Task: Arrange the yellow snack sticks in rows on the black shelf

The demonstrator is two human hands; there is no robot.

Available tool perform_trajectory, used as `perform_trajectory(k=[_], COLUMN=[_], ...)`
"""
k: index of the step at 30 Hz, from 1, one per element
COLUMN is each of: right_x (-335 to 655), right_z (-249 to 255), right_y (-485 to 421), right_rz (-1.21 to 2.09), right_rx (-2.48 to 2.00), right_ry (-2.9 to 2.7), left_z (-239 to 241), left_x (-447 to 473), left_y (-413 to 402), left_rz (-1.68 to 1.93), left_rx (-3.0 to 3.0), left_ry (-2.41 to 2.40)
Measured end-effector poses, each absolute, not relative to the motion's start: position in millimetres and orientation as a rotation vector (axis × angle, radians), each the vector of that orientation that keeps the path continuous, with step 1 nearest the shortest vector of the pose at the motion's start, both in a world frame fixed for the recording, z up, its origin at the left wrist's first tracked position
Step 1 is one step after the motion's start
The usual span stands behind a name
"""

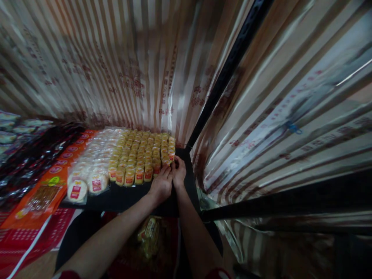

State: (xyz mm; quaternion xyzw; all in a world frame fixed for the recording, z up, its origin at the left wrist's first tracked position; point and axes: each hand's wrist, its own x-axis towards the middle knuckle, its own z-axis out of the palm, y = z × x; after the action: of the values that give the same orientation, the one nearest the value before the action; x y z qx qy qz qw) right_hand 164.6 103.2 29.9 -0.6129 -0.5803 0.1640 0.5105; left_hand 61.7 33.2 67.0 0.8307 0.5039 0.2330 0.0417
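Yellow packets (140, 155) with red labels, ranged in close rows near the right edge of a black shelf (188, 172). The front of the rightmost rows is reached by the left hand (161, 183) and the right hand (179, 170), held side by side with fingers bent; whether either grip is closed on a packet cannot be told. To the left, round white packets (98, 183) are stacked, followed by orange packets (48, 193) and dark glossy packets (31, 162) toward the left edge.
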Motion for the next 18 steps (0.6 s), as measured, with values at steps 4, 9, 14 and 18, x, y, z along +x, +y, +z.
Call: perform_trajectory(k=[4,9,14,18], right_x=[167.7,167.4,166.2,166.2], right_z=[29.3,28.6,28.3,33.6], right_y=[103.1,100.1,97.5,91.9], right_rz=[0.383,0.358,0.364,0.332], right_rx=[-1.473,-1.514,-1.549,-1.535], right_ry=[-1.438,-1.494,-1.545,-1.512], left_z=[69.9,72.8,75.8,80.8], left_x=[62.9,62.3,58.8,57.1], left_y=[31.4,26.2,15.8,3.7], left_rz=[0.702,0.672,0.706,0.749], left_rx=[2.521,2.511,2.49,2.478], left_ry=[1.532,1.542,1.565,1.542])
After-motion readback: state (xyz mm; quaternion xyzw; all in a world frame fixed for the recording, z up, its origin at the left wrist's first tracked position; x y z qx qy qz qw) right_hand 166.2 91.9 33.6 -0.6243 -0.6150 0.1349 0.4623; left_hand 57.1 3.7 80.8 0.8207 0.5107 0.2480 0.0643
